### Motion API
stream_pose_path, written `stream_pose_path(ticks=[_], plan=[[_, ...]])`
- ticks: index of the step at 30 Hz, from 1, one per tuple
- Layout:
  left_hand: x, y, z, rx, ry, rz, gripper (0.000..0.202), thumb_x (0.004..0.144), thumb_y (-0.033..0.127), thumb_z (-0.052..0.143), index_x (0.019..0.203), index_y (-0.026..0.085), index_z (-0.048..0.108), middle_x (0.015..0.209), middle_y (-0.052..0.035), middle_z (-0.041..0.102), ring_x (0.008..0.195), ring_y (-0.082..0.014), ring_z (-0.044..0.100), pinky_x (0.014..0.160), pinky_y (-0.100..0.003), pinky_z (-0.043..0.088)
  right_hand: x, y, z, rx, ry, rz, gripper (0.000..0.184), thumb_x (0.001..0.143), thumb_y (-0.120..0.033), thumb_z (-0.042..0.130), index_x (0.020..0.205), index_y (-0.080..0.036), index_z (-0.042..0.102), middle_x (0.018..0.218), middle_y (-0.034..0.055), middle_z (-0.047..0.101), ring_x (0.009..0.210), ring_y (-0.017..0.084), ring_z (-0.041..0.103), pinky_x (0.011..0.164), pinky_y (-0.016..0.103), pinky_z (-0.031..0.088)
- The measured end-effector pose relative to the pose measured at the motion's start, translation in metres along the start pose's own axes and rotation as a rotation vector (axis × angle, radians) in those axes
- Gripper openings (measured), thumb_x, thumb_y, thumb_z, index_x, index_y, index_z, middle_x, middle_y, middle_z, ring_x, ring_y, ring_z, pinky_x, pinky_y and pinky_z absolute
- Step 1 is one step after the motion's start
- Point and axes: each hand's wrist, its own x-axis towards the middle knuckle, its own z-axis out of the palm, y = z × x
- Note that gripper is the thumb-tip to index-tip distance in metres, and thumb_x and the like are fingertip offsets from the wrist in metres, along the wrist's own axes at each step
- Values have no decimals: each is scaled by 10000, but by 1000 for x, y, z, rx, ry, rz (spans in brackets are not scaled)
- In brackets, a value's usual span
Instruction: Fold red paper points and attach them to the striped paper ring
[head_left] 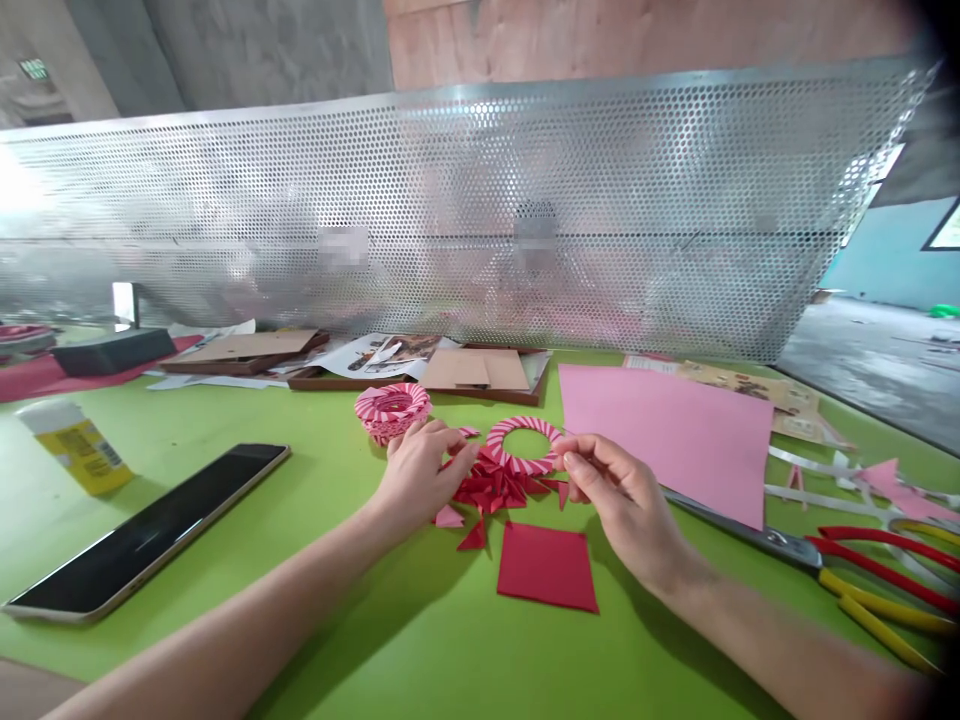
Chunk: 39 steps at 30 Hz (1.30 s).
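Observation:
My right hand (pixel 626 495) pinches the right edge of a flat, pink-and-white striped paper ring (pixel 523 445) between thumb and fingers. The ring is just behind a heap of small folded red paper pieces (pixel 495 487). My left hand (pixel 424 465) reaches over the left side of this heap, its thumb and forefinger apart; some of its fingertips are hidden. Close behind it stands a stack of similar striped rings (pixel 393 412). A square of red paper (pixel 547 568) lies in front of the heap, between my forearms.
On the green table (pixel 390 640), a phone (pixel 161 525) and a glue stick (pixel 79 448) are at left. Pink paper (pixel 667 430), scissors (pixel 799 545) and paper scraps lie at right. Brown trays (pixel 420 380) with cardboard and pictures line the back, before a perforated metal screen (pixel 450 220).

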Motion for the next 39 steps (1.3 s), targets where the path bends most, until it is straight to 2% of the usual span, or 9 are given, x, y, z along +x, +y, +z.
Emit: stream_pose_path(ticks=[4, 8, 10, 13, 16, 21, 26, 32, 39], plan=[[1, -1, -2, -13, 77, -16, 321, 816, 347, 360, 662, 174, 582, 762, -44, 576, 800, -213, 503, 676, -314, 385, 3, -5, -4, -105, -71, 27, 177, 829, -300, 448, 869, -164, 555, 662, 8, 541, 595, 133, 513, 548, 250, 439], [-1, 1, -4, -55, 161, -2, 300, 841, 308, 328, 808, 158, 585, 848, -47, 578, 847, -190, 501, 742, -301, 385, 8, -18, -12, -339, -377, 5, 187, 778, -327, 525, 865, -177, 595, 803, 42, 614, 723, 174, 555, 633, 283, 439], [-3, 5, -4, -79, 182, 30, 283, 842, 292, 342, 832, 146, 584, 847, -48, 577, 837, -176, 504, 754, -289, 386, 9, -25, -17, -523, -482, -33, 311, 701, -390, 603, 950, -203, 595, 918, 53, 605, 801, 212, 550, 676, 315, 426], [-9, 13, -3, -115, 153, 177, 218, 821, 255, 408, 795, 146, 595, 803, -43, 586, 810, -172, 505, 765, -303, 381, 7, -29, -20, -802, -570, -51, 408, 618, -475, 638, 943, -232, 600, 915, 52, 582, 785, 242, 535, 639, 337, 402], [-18, 22, 0, -118, 68, 346, 161, 793, 220, 457, 775, 159, 606, 774, -40, 598, 789, -180, 497, 775, -337, 368, 3, -24, -19, -892, -605, -20, 290, 602, -439, 648, 782, -219, 589, 778, 12, 556, 676, 193, 520, 561, 287, 372], [-28, 32, 1, -127, -28, 410, 158, 758, 207, 495, 856, 162, 610, 836, -57, 611, 821, -201, 494, 807, -371, 355, -5, -15, -18, -697, -573, 45, 159, 649, -272, 627, 687, -198, 492, 717, -32, 525, 603, 122, 482, 520, 221, 341], [-29, 35, -2, -253, -144, 179, 351, 740, 350, 531, 1033, 156, 552, 1017, -113, 573, 945, -249, 493, 782, -363, 398, -4, -21, -15, -269, -452, 85, 117, 744, -214, 555, 817, -203, 464, 720, -36, 543, 616, 108, 484, 522, 194, 367], [-27, 35, 2, -611, -309, -46, 265, 762, 364, 497, 746, 123, 605, 642, -25, 581, 548, -122, 509, 451, -203, 370, -4, -19, -8, -30, -272, 117, 362, 729, -231, 604, 1058, -198, 457, 798, 10, 578, 703, 145, 532, 625, 240, 437], [-26, 34, 6, -838, -324, -209, 278, 708, 396, 556, 632, 129, 568, 538, 11, 531, 474, -93, 452, 423, -193, 326, -5, -3, -4, 290, -239, 146, 105, 740, -247, 608, 788, -153, 609, 722, 17, 593, 686, 157, 546, 626, 271, 462]])
